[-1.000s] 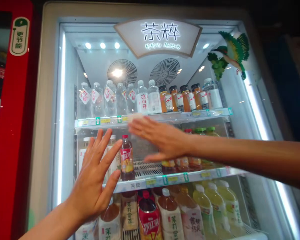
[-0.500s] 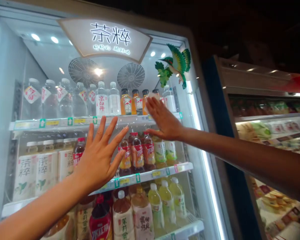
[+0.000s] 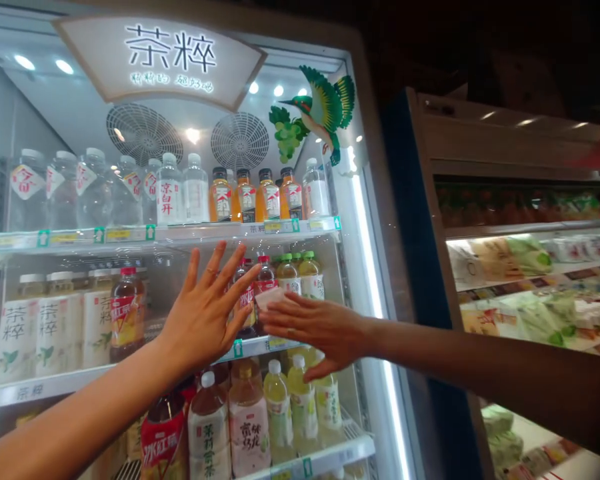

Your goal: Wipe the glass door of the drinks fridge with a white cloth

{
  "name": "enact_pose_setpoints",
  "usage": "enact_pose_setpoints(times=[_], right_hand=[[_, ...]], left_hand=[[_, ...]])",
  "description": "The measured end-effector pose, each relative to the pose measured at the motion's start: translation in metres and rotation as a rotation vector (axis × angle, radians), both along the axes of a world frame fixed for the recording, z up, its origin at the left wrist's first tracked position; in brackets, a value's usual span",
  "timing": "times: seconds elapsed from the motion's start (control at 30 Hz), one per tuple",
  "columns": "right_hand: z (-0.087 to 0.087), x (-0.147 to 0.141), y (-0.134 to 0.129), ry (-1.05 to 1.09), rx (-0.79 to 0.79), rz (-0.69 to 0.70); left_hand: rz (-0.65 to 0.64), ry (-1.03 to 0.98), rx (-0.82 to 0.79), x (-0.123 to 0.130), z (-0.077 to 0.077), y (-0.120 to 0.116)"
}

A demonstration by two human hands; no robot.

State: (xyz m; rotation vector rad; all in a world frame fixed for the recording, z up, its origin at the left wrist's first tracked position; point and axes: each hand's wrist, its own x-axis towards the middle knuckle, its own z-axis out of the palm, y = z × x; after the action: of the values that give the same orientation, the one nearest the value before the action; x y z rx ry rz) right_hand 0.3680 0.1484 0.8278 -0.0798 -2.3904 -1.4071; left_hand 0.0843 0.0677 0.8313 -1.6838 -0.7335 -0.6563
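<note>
My left hand (image 3: 207, 307) is raised with its fingers spread against the glass front of a lit drinks cooler (image 3: 367, 267), and nothing is in it. To its right, my right hand (image 3: 315, 327) holds a folded pale tissue (image 3: 270, 298) flat under its outstretched fingers, at the height of the middle shelf. Behind the glass, red-capped bottles (image 3: 263, 273) and green-capped bottles (image 3: 310, 270) show near the tissue. A lit sign (image 3: 165, 60) and a green bird picture (image 3: 325, 110) are higher up.
Clear bottles (image 3: 95, 193) and orange bottles (image 3: 243, 197) line the upper shelf. White-labelled bottles (image 3: 15, 333) stand on the middle shelf at left, with more bottles below. An open refrigerated display (image 3: 520, 150) with packaged goods is at the right, beyond a dark blue side panel (image 3: 417, 220).
My right hand has moved down and left across the glass with the tissue, nearer to my left hand. My left hand stays spread. The view has shifted, so the cooler appears farther left.
</note>
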Motion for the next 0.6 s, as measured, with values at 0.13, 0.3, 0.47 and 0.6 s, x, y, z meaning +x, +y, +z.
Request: enact_pose_setpoints(times=[0.13,0.3,0.47,0.6], right_hand=[[0.015,-0.013,0.003,0.595,0.036,-0.055],[-0.04,-0.056,-0.009,0.243,-0.019,0.061],[-0.036,-0.086,-0.018,0.367,-0.037,0.068],[-0.039,-0.135,-0.023,0.545,-0.043,0.089]], left_hand=[[0.043,0.008,0.0,-0.015,-0.015,-0.007],[0.086,-0.019,-0.044,-0.045,-0.063,-0.036],[0.123,0.036,-0.094,-0.091,-0.109,-0.069],[0.143,-0.067,-0.099,-0.138,-0.108,-0.082]])
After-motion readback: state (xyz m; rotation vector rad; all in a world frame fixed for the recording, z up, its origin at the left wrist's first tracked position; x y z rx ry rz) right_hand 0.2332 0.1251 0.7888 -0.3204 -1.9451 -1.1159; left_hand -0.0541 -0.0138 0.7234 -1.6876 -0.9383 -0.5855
